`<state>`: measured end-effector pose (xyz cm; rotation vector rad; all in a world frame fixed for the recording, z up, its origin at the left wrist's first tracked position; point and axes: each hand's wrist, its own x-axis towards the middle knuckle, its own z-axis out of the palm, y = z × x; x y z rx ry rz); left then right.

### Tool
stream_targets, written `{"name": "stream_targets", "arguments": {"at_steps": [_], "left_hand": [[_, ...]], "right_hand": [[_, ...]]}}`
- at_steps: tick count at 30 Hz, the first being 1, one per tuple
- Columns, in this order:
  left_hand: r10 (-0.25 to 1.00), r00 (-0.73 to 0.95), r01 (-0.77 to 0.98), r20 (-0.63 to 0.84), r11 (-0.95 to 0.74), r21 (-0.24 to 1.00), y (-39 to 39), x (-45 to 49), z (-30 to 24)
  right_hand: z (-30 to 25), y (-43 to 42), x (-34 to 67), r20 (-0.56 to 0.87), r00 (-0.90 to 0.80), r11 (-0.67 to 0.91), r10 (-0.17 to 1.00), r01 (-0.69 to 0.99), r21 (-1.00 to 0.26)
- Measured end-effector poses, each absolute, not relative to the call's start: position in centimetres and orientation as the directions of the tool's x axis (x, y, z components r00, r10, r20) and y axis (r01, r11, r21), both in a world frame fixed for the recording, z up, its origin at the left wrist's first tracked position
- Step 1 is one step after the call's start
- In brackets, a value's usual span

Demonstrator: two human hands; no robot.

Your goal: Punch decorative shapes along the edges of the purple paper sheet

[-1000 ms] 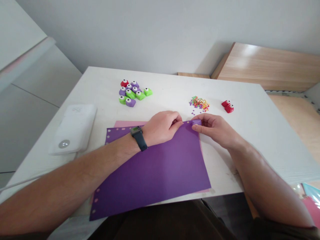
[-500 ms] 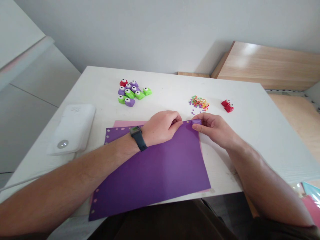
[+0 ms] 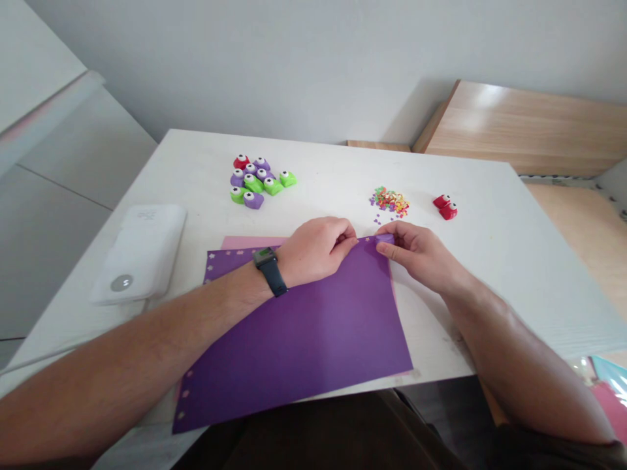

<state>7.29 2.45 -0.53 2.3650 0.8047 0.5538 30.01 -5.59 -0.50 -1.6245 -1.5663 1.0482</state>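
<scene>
A purple sheet of paper (image 3: 313, 333) lies on the table with small star- and flower-shaped holes along its left and top edges. My left hand (image 3: 326, 248), with a dark watch (image 3: 269, 271) on the wrist, pinches the sheet's top edge. At the top right corner, my right hand (image 3: 414, 251) is closed on a purple craft punch (image 3: 385, 239), set over the paper's edge. Its fingers hide most of the punch. Pink paper (image 3: 245, 242) shows from under the purple sheet.
Beyond the sheet is a pile of colourful punched paper bits (image 3: 390, 202). Several red, purple and green craft punches (image 3: 262, 179) stand at the back left, two red punches (image 3: 445, 206) at the right. A white device (image 3: 142, 251) with a cable is on the left of the white table (image 3: 333, 176).
Both hands, the sheet and the punch keep their places. Only a very slight shift of the view shows.
</scene>
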Motion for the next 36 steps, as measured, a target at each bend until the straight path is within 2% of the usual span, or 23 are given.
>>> {"name": "stream_targets", "arguments": {"at_steps": [14, 36], "left_hand": [[0.645, 0.74, 0.407, 0.191, -0.655, 0.636, 2.45, 7.24, -0.56], [0.655, 0.733, 0.428, 0.184, -0.654, 0.624, 2.54, 7.14, -0.81]], "right_hand": [[-0.59, -5.5, 29.56, -0.091, 0.008, -0.079, 0.996, 0.577, -0.813], [-0.82, -5.57, 29.6, -0.082, -0.008, -0.068, 0.997, 0.482, -0.874]]}}
